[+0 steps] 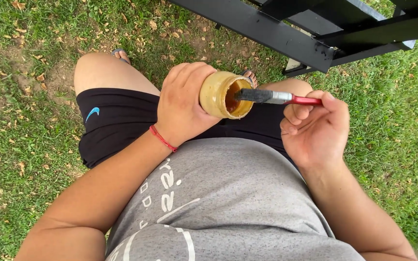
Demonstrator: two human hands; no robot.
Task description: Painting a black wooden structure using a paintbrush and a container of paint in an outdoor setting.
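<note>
The little yellow-brown jar (221, 94) is up above your lap, tipped on its side with its open mouth facing right. Your left hand (182, 104) is wrapped tight around it. The dark tip of a paintbrush (272, 97) pokes into the jar's mouth. Your right hand (315, 128) pinches the brush's red handle. Grass (20, 48) lies below, and a black wooden frame (315, 29) stands ahead.

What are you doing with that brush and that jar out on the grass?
A person sits over the grass and holds a small yellowish jar, tilted on its side, in the left hand. The right hand holds a red-handled paintbrush with its dark bristles at the jar's open mouth, where a brown liquid shows. A black painted frame stands just ahead.
</note>
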